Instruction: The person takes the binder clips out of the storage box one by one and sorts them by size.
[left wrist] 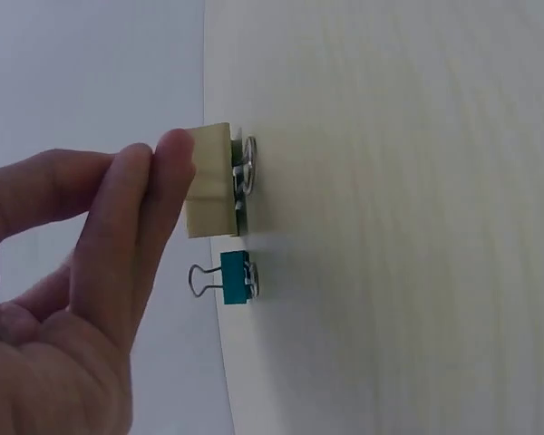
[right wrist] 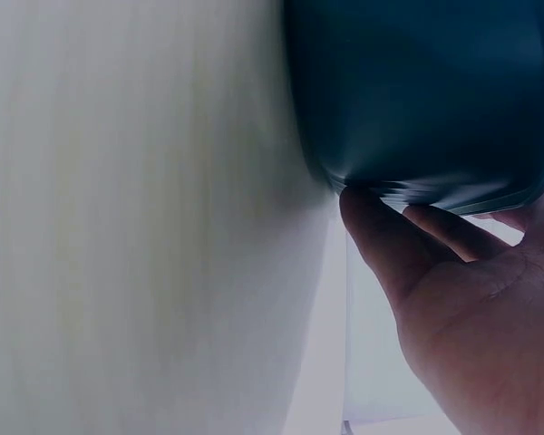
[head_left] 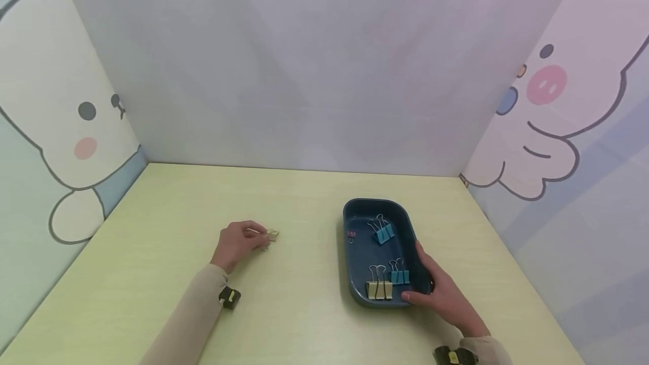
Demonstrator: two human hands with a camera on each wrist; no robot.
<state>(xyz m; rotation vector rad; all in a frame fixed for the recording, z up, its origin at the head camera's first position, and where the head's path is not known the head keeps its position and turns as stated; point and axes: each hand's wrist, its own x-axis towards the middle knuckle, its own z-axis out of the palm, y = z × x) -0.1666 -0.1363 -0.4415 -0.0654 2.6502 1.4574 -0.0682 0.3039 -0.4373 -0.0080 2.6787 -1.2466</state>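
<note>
With its fingertips, my left hand (head_left: 239,244) pinches a pale yellow binder clip (left wrist: 211,181) just over the table, left of the tray. A small teal binder clip (left wrist: 235,277) stands beside it in the left wrist view; the head view hides it. My right hand (head_left: 446,297) grips the near right corner of a dark blue tray (head_left: 350,292), thumb over the rim and fingers along the outer wall (right wrist: 417,118). Inside the tray lie a teal clip (head_left: 383,234) near the far end, another teal clip (head_left: 400,277), a yellow clip (head_left: 379,290) at the near end, and a tiny pink clip (head_left: 351,235) by the left wall.
The pale wooden table (head_left: 299,320) runs back to a grey wall panel (head_left: 304,72). Side panels with cartoon animals (head_left: 550,86) stand at the left and right. Each wrist wears a black strap device (head_left: 230,297).
</note>
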